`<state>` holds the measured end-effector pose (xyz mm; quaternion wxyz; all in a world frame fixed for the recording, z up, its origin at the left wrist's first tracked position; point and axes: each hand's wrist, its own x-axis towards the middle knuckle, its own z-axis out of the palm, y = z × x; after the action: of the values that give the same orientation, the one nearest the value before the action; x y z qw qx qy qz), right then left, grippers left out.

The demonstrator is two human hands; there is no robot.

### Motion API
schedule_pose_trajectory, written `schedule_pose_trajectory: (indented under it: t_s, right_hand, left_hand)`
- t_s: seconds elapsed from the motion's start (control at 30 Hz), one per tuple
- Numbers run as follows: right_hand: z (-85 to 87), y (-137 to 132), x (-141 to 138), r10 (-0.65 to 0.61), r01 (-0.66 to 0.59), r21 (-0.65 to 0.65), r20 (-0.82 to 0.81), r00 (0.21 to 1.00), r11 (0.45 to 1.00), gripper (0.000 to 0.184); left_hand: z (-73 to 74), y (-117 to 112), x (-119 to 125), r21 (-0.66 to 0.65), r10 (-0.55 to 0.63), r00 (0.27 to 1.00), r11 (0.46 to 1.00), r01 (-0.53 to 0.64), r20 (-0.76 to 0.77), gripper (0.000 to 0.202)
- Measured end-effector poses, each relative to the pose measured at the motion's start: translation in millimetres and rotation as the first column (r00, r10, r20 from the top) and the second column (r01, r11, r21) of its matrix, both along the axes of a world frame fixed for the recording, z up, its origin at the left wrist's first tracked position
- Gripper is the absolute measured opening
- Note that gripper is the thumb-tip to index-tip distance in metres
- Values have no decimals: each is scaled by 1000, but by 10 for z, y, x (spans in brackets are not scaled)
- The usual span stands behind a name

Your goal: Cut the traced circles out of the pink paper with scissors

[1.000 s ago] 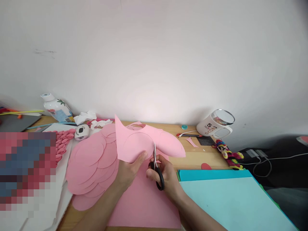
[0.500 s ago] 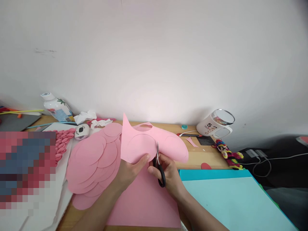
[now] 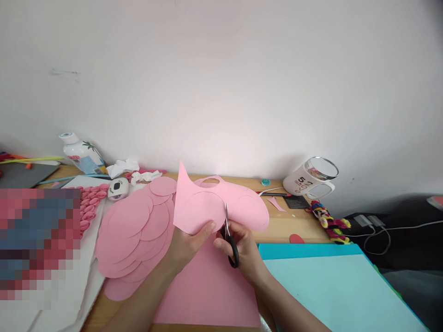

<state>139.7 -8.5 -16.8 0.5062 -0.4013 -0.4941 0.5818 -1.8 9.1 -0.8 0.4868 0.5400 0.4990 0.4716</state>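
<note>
My left hand (image 3: 192, 244) pinches the lower edge of a pink paper sheet (image 3: 200, 212), its thumb on top. Circles are outlined on this sheet, and a rounded hole is cut through its upper part. In my right hand (image 3: 240, 244) is a pair of scissors (image 3: 232, 251) with black handles. Their blades point up and away, at the right side of an outlined circle, with the paper between or against them. To the right the sheet curls over. Below both hands lies another pink sheet (image 3: 211, 295). A pile of pink paper circles (image 3: 128, 230) sits to the left.
White paper with pink petal-like pieces (image 3: 92, 203) lies at left, near a small white device (image 3: 117, 189) and a bottle (image 3: 81, 152). At right are a white mug (image 3: 309, 177), a colourful doll (image 3: 328, 221) and light-blue sheets (image 3: 332, 286). A wall stands behind.
Very little differs. The curled right part of the pink sheet has shifted slightly, and the scissors and hands stay almost in place.
</note>
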Motion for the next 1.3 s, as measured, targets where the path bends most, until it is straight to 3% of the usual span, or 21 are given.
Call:
schedule_pose_trajectory:
  t_s: [0.57,1.3]
  right_hand:
    - [27,-20,11,20,-20,-18,18,1000,1000,24]
    - [63,-30,-7,-17,26,-80,112,994,996,24]
  left_hand:
    - [-23,6,8,54,-64,994,997,59,91,32]
    - [-15,19,14,70,-51,988,997,41,147,23]
